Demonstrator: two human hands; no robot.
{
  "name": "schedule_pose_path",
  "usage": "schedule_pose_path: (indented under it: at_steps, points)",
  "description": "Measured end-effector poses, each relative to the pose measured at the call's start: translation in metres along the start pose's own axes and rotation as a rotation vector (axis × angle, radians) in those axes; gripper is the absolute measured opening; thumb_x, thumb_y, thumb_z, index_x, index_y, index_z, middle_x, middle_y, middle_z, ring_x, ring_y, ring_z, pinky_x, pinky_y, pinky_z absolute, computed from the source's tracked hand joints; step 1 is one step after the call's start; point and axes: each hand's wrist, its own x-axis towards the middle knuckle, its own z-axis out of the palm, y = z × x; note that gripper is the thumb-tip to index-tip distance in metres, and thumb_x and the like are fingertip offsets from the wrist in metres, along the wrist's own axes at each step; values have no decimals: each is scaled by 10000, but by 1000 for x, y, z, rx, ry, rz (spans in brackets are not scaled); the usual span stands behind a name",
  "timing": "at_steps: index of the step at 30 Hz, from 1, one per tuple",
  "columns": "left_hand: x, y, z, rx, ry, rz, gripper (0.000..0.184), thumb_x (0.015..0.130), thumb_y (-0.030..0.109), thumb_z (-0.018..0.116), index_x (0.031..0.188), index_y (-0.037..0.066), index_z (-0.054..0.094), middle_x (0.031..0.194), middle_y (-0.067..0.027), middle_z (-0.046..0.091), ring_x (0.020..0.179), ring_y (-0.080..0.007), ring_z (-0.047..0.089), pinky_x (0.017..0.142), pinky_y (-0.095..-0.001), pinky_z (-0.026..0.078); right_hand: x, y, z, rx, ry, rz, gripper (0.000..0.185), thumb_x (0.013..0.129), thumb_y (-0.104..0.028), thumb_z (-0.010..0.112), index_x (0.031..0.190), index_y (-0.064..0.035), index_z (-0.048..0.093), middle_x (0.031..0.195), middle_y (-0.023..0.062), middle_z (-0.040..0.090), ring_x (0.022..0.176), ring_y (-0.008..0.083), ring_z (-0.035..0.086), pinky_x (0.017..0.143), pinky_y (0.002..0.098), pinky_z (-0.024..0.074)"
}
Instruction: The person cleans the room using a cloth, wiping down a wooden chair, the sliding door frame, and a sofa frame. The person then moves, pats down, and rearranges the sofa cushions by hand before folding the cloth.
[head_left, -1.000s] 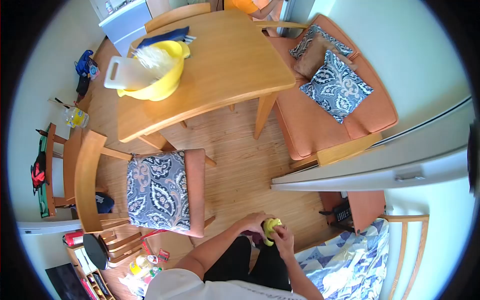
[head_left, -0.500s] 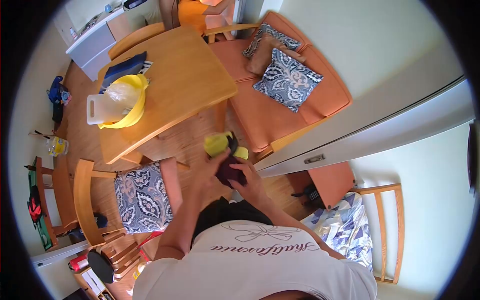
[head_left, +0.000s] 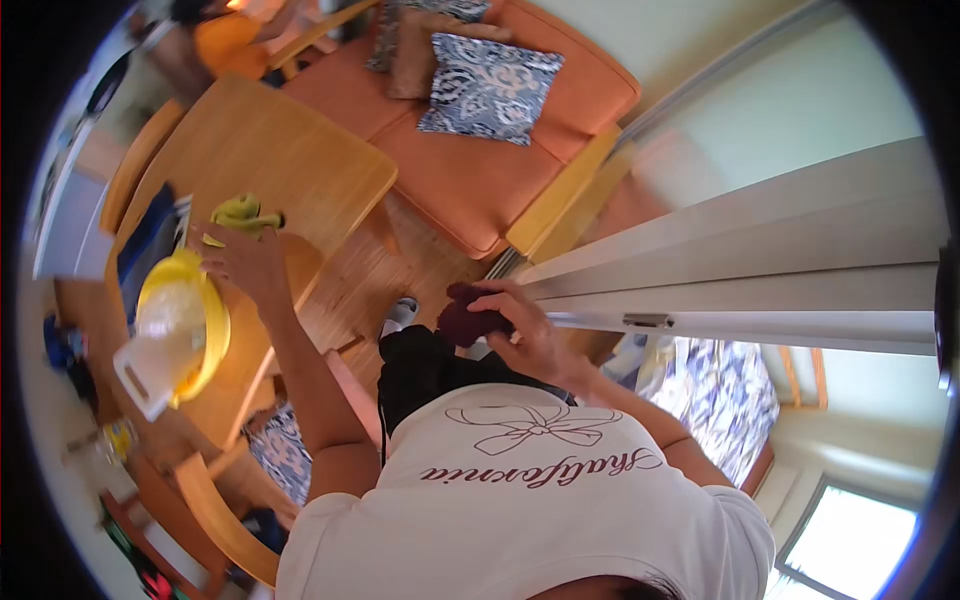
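Note:
My left hand (head_left: 243, 262) is stretched over the wooden table (head_left: 310, 160), its fingers around part of a crumpled yellow-green item (head_left: 240, 213), blurred by motion. Whether that item rests on the tabletop is unclear. Just below this hand stands a yellow bowl (head_left: 212, 335) with a white cutting board (head_left: 145, 375) and something clear and whitish inside. My right hand (head_left: 518, 328), in front of my body, grips a dark maroon cloth-like item (head_left: 465, 316) that hangs at its fingers.
A dark blue cloth (head_left: 145, 240) lies beside the bowl. An orange sofa (head_left: 480, 185) with a patterned cushion (head_left: 492, 88) stands beyond the table. Another person in orange (head_left: 232, 42) is at the upper left. A chair (head_left: 215, 520) is near the table, and a sliding door (head_left: 740, 290) is at right.
The view has turned and moved nearer the table. My hands have parted: the left carried the yellow-green item over the table, while the right kept the maroon item near my body.

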Motion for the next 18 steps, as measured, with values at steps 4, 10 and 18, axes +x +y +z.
schedule_pose_path:
  at_steps: [4, 10, 18]
  points:
    - [-5, 21, 100, -135, -92, 530, 872, 769, 370, 697, 1444, 46, 249, 1454, -351, 126, 1327, -576, 125, 993, -635, 313, 36, -104, -49, -568, 218, -290, 457, 612, 1, 662, 1054, -111, 643, 1249, 166, 530, 1038, 330, 545, 880, 407, 453]
    - [-44, 109, 152, -262, -600, 859, 625, 833, 300, 661, 1387, 162, 407, 1464, -257, 222, 1328, -569, 134, 1038, -612, 258, 56, -269, -128, -2107, 462, 61, 255, 819, -204, 668, 1071, -169, 663, 1216, 37, 606, 1152, 229, 513, 957, 370, 375]
    - [-57, 96, 262, -525, -634, 1087, 374, 828, 137, 625, 1181, 39, 546, 1298, -228, 469, 1271, -472, 347, 1025, -542, 320, 34, -33, -39, -1145, 578, 506, 354, 790, -155, 590, 1120, -31, 554, 1250, 231, 478, 1209, 435, 424, 998, 525, 360]
